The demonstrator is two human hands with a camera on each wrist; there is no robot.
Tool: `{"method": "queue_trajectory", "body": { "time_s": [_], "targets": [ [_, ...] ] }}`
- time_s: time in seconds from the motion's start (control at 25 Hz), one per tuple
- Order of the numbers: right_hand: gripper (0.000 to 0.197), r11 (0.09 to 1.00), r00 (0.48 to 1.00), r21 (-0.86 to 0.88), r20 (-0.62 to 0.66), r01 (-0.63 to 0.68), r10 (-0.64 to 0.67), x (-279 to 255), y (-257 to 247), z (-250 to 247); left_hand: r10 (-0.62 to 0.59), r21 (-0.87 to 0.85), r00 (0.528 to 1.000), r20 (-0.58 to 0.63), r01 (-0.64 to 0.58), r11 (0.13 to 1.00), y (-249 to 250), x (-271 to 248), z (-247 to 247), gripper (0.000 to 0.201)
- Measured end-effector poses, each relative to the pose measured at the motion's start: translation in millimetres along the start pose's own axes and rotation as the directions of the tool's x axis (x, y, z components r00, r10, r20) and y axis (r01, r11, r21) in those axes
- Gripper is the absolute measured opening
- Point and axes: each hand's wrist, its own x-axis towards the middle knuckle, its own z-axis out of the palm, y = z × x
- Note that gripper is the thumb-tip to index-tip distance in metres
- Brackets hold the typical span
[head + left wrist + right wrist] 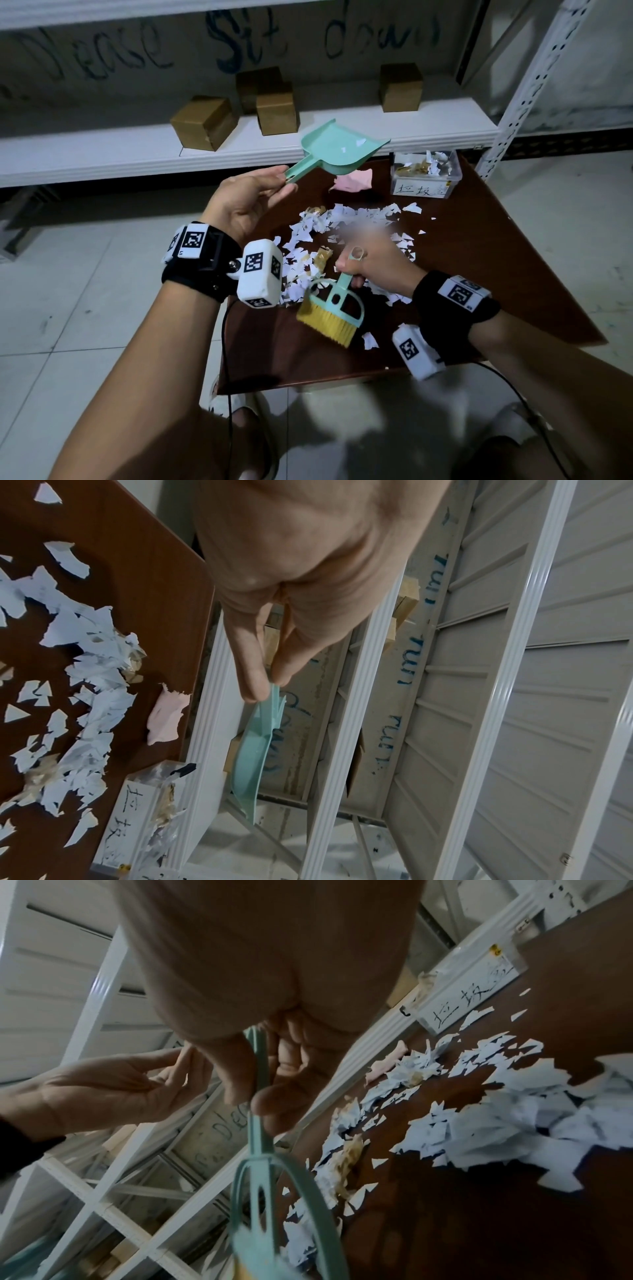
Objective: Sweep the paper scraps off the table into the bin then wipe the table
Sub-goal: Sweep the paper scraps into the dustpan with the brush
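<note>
Pinching the dustpan [337, 148] handle in our left hand [239, 202], aloft by the bin [425, 175], we clamp the brush [334, 313] in our right hand [371, 265] above the paper scraps [346, 236] strewn on the table [486, 274]; a hard sweep may scatter them floorward, and the tilted pan could spill.

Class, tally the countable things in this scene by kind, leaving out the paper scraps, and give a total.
Cardboard boxes: 4
Dustpan: 1
Brush: 1
Bin: 1
Pink cloth: 1
Total: 8
</note>
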Motion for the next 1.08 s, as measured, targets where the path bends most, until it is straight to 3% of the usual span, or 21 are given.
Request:
{"method": "queue_trajectory", "body": {
  "time_s": [0.16, 0.36, 0.56, 0.88, 1.08],
  "targets": [
    [0.013, 0.997, 0.973, -0.075, 0.225, -0.034, 0.05, -2.8, 4.5, -4.6, -0.003, 0.012, 1.0, 0.003, 0.003, 1.0, -1.5, -1.2, 0.0, 0.027],
    [0.011, 0.964, 0.934, -0.257, 0.326, -0.064, 0.148, -11.1, 13.6, -17.9, -0.007, 0.024, 1.0, 0.012, 0.007, 1.0, -3.1, 0.3, 1.4, 0.029],
    [0.013, 0.935, 0.962, -0.334, 0.194, -0.119, 0.192, -8.1, 17.3, -36.8, -0.015, 0.039, 1.0, 0.023, 0.014, 0.999, -7.9, 1.7, 6.8, 0.026],
    [0.018, 0.869, 0.998, -0.495, -0.047, 0.007, -0.034, -4.2, 9.0, -71.4, -0.007, 0.042, 1.0, 0.021, 0.006, 0.999, -12.0, 2.3, 11.5, 0.022],
    [0.013, 0.919, 0.995, -0.389, -0.091, -0.063, 0.03, -3.6, 13.5, -92.6, -0.01, 0.05, 1.0, 0.025, 0.009, 0.999, -13.2, 2.4, 12.9, 0.022]
  ]
}}
